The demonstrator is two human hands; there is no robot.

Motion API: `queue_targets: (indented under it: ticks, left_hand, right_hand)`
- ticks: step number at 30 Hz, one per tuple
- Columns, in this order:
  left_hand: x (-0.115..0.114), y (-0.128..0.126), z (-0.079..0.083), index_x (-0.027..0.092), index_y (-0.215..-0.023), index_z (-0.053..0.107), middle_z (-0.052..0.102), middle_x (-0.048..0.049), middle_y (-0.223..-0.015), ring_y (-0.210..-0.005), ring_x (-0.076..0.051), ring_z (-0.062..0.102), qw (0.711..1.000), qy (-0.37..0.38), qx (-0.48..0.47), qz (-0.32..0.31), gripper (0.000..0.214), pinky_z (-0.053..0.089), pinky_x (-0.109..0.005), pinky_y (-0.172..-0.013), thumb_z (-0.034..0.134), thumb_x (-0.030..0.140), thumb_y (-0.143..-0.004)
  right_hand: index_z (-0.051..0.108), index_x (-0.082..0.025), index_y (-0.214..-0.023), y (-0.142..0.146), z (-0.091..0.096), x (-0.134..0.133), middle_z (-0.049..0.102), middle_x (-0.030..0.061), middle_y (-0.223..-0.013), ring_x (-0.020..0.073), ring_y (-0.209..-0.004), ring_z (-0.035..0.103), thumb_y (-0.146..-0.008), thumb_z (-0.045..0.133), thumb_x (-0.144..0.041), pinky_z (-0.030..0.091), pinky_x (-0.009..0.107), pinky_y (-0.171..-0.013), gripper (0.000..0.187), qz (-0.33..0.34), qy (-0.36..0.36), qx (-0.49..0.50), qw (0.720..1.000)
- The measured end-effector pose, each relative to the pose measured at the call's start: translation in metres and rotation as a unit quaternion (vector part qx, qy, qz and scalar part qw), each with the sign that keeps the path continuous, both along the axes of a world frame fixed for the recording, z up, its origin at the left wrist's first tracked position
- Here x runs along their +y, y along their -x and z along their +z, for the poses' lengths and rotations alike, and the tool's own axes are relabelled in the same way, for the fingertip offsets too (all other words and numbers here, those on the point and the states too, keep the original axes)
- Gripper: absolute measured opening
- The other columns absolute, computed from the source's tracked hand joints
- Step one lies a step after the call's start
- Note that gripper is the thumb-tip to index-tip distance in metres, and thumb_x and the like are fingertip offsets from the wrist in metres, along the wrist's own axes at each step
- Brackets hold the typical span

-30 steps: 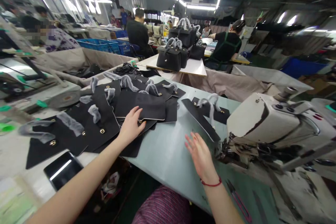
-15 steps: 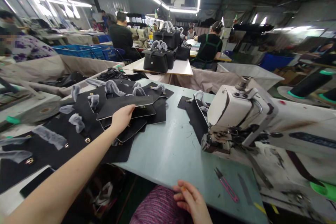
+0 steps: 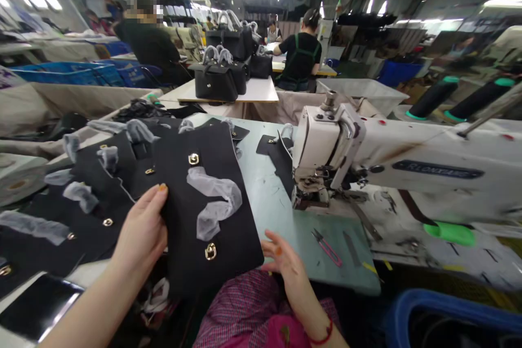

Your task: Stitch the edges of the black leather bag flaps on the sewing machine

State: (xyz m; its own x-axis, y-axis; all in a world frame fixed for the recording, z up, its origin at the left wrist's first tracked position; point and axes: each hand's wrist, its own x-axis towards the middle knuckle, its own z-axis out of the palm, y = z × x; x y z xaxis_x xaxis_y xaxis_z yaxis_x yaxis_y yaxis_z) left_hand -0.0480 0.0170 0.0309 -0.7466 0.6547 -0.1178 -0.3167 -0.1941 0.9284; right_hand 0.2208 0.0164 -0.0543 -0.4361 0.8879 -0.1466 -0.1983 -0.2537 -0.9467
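Observation:
My left hand (image 3: 144,225) grips the left edge of a black bag panel (image 3: 179,217), raised and tilted above my lap. Gold-coloured metal fittings and a handle wrapped in whitish film (image 3: 218,190) show on its face. By the panel's lower right corner is my right hand (image 3: 283,258), fingers apart; whether the fingertips touch the edge I cannot tell. More black panels (image 3: 95,196) with wrapped handles lie piled on the left. Another panel (image 3: 281,166) rests beside the sewing machine (image 3: 318,147), partly hidden by its head.
Pink-handled thread snips (image 3: 327,249) lie on the pale green tabletop (image 3: 269,204), near the machine. A phone (image 3: 38,307) is at lower left, a blue tub (image 3: 408,304) at lower right. Finished black bags (image 3: 216,81) stand on a white table ahead. Co-workers sit beyond.
My left hand has lifted a panel off the pile and brought it nearer, its handle side facing me. My right hand has risen to its edge. The view has turned right.

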Motion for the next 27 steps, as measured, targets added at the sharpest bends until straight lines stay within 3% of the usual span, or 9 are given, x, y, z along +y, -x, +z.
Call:
queue_targets:
  ticks: [3, 6, 9, 13, 15, 19, 24, 27]
  left_hand:
    - [0.004, -0.026, -0.044, 0.018, -0.095, 0.067, 0.072, 0.0013, -0.079, -0.076, -0.012, 0.067, 0.992, 0.055, -0.105, -0.041, 0.015, 0.057, -0.023, -0.078, 0.060, 0.013, -0.083]
    - [0.008, -0.045, -0.077, 0.019, -0.094, 0.067, 0.073, 0.0002, -0.081, -0.079, -0.014, 0.070, 0.978, 0.096, -0.165, -0.082, 0.017, 0.057, -0.028, -0.083, 0.055, 0.011, -0.086]
    - [0.006, -0.059, -0.098, 0.019, -0.096, 0.066, 0.073, -0.0028, -0.087, -0.088, -0.017, 0.071, 0.966, 0.128, -0.194, -0.113, 0.019, 0.057, -0.029, -0.085, 0.055, 0.009, -0.085]
    - [-0.021, -0.082, -0.114, 0.026, -0.116, 0.060, 0.062, -0.0049, -0.128, -0.119, -0.018, 0.058, 0.955, 0.185, -0.171, -0.156, 0.039, 0.050, -0.029, -0.099, 0.063, 0.012, -0.079]
    - [-0.045, -0.096, -0.117, 0.029, -0.121, 0.057, 0.055, -0.0045, -0.137, -0.129, -0.018, 0.050, 0.949, 0.223, -0.154, -0.160, 0.047, 0.044, -0.028, -0.104, 0.067, 0.016, -0.078]
    - [-0.078, -0.124, -0.104, 0.026, -0.122, 0.059, 0.061, -0.0084, -0.130, -0.124, -0.027, 0.055, 0.903, 0.211, -0.245, -0.284, 0.048, 0.050, -0.037, -0.101, 0.072, 0.030, -0.075]
    - [-0.059, -0.140, -0.077, 0.016, -0.104, 0.068, 0.071, -0.0133, -0.108, -0.102, -0.031, 0.067, 0.829, 0.165, -0.385, -0.370, 0.047, 0.057, -0.041, -0.086, 0.069, 0.053, -0.075]
    - [-0.041, -0.145, -0.074, 0.015, -0.099, 0.068, 0.073, -0.0125, -0.097, -0.083, -0.027, 0.071, 0.835, 0.156, -0.397, -0.348, 0.044, 0.060, -0.037, -0.069, 0.065, 0.053, -0.078]
  right_hand:
    - [0.061, -0.016, -0.122, -0.005, 0.015, -0.007, 0.066, 0.0094, -0.099, 0.0166, -0.071, 0.061, -0.088, 0.053, -0.060, 0.051, 0.026, -0.058, 0.055, 0.031, 0.009, -0.029, 0.999]
    - [0.064, -0.018, -0.113, -0.013, 0.015, -0.014, 0.062, 0.0020, -0.081, 0.0101, -0.056, 0.049, -0.087, 0.061, -0.047, 0.041, 0.019, -0.046, 0.039, -0.005, -0.001, -0.093, 0.996]
    - [0.065, -0.018, -0.112, -0.023, 0.014, -0.016, 0.062, 0.0013, -0.081, 0.0100, -0.056, 0.048, -0.089, 0.059, -0.039, 0.040, 0.019, -0.047, 0.031, -0.046, -0.022, -0.130, 0.990]
    - [0.067, -0.017, -0.106, -0.035, 0.024, -0.009, 0.066, 0.0042, -0.088, 0.0165, -0.076, 0.059, -0.089, 0.059, -0.035, 0.048, 0.024, -0.064, 0.026, -0.072, -0.073, -0.171, 0.980]
    - [0.068, -0.017, -0.104, -0.037, 0.028, -0.006, 0.067, 0.0053, -0.091, 0.0189, -0.083, 0.061, -0.089, 0.059, -0.033, 0.050, 0.026, -0.071, 0.024, -0.079, -0.090, -0.188, 0.975]
    - [0.067, -0.017, -0.104, -0.029, 0.029, -0.007, 0.067, 0.0041, -0.090, 0.0162, -0.076, 0.061, -0.088, 0.061, -0.034, 0.050, 0.025, -0.067, 0.024, -0.064, -0.067, -0.151, 0.984]
    - [0.063, -0.018, -0.111, -0.013, 0.027, -0.016, 0.063, 0.0001, -0.079, 0.0079, -0.054, 0.051, -0.084, 0.067, -0.037, 0.044, 0.017, -0.048, 0.034, -0.017, 0.032, -0.038, 0.999]
    - [0.062, -0.017, -0.111, -0.009, 0.034, -0.017, 0.061, -0.0005, -0.077, 0.0066, -0.052, 0.050, -0.081, 0.069, -0.037, 0.043, 0.015, -0.045, 0.036, -0.027, 0.044, -0.027, 0.998]
